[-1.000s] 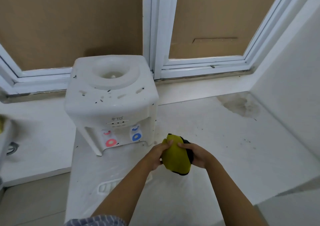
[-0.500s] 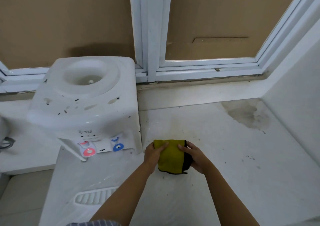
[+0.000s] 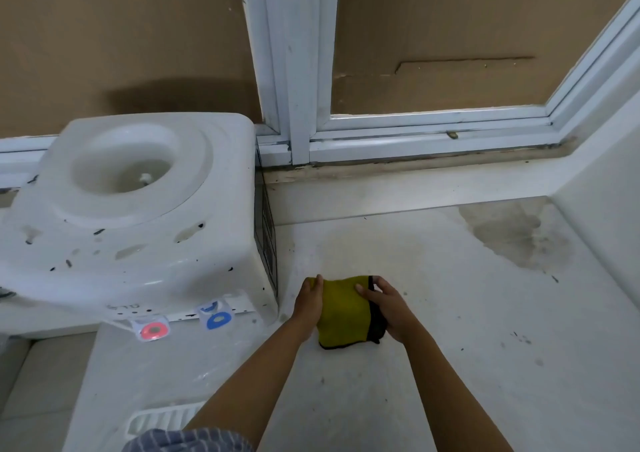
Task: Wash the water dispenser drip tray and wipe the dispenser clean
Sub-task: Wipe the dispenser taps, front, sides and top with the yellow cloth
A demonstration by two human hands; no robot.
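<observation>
Fingers of both hands curl onto the folded yellow cloth (image 3: 343, 308) from either side: left hand (image 3: 309, 301) holds its left edge with fingertips over the top corner, right hand (image 3: 389, 308) grips the right edge where a black trim shows. I read both as holding the cloth, not spread wide. Cloth sits on the white counter (image 3: 450, 365), just right of the dispenser's front corner, lower edge touching the surface. Water dispenser (image 3: 138, 230) stands left of my hands, white, flecked with dark specks on its top. Its bottle well (image 3: 124, 164) is a round recess with a small peg at the centre; I can't tell whether it holds any water. Red tap (image 3: 152, 328) and blue tap (image 3: 215, 317) hang under the front lip. Drip tray (image 3: 162, 420), white and ribbed, lies on the counter near my left forearm, well apart from the dispenser; its contents I can't make out. Grey stain (image 3: 516, 233) marks the counter's far right corner. White window frame (image 3: 294, 71) behind, with brown board (image 3: 450, 29) covering the panes. Striped sleeve (image 3: 187, 441) at bottom edge.
</observation>
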